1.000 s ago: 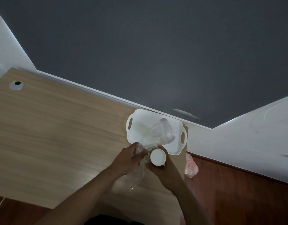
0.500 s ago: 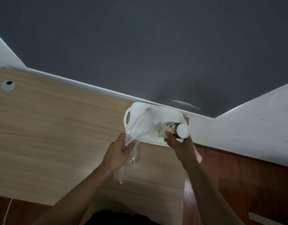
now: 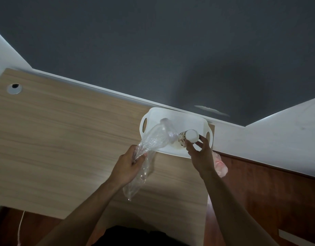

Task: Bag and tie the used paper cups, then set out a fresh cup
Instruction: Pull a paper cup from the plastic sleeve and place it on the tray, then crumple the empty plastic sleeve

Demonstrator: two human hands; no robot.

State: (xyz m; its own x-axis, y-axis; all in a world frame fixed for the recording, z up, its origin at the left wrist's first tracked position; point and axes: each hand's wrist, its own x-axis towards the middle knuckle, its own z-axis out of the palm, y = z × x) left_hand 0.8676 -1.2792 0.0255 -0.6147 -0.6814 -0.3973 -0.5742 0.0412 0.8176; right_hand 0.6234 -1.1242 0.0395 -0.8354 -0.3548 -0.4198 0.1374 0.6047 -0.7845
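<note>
A white tray (image 3: 172, 116) with two handle slots sits at the far right corner of the wooden desk (image 3: 64, 139). My left hand (image 3: 130, 164) grips a clear plastic bag (image 3: 153, 141) whose upper end reaches over the tray and whose lower end hangs toward me. My right hand (image 3: 199, 153) holds a stack of paper cups (image 3: 187, 138), white with a brown pattern, tilted over the tray with its white base facing me, right beside the bag.
A pink-and-white plastic bag (image 3: 220, 166) hangs off the desk's right edge behind my right wrist. A round cable grommet (image 3: 14, 88) sits at the desk's far left. A dark grey wall stands behind; red-brown floor lies to the right.
My right hand carried the cups from in front of the tray up and right over it. My left hand pulled back left with the bag, so the hands are now apart.
</note>
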